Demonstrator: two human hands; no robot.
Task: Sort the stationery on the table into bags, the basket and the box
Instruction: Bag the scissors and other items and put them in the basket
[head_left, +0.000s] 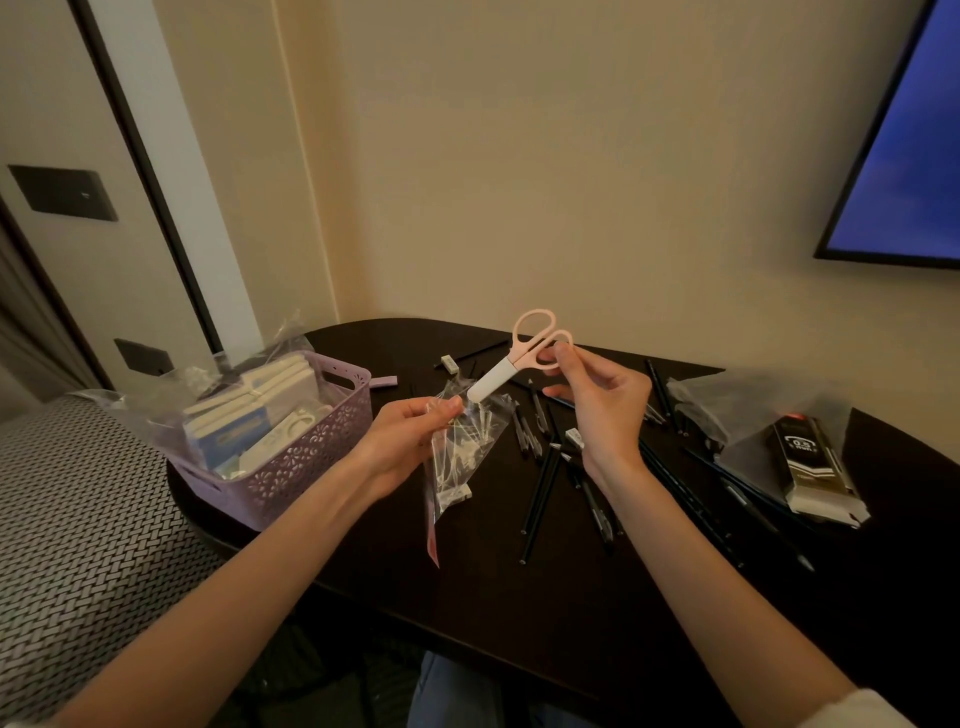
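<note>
Bagging step: your right hand (597, 395) pinches the scissors (519, 358) tip-down at the clear bag (457, 447) your left hand (410, 431) grips above the tabletop (519, 597); next, widen its mouth.

Head view, seemingly close, facing down

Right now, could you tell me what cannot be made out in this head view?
- Scissors blades: hidden by their white cap.
- Lilac basket lower contents: hidden by its wall and the packs on top.
- Black box small print: too small.
- Screen: cut off by the right edge.
</note>
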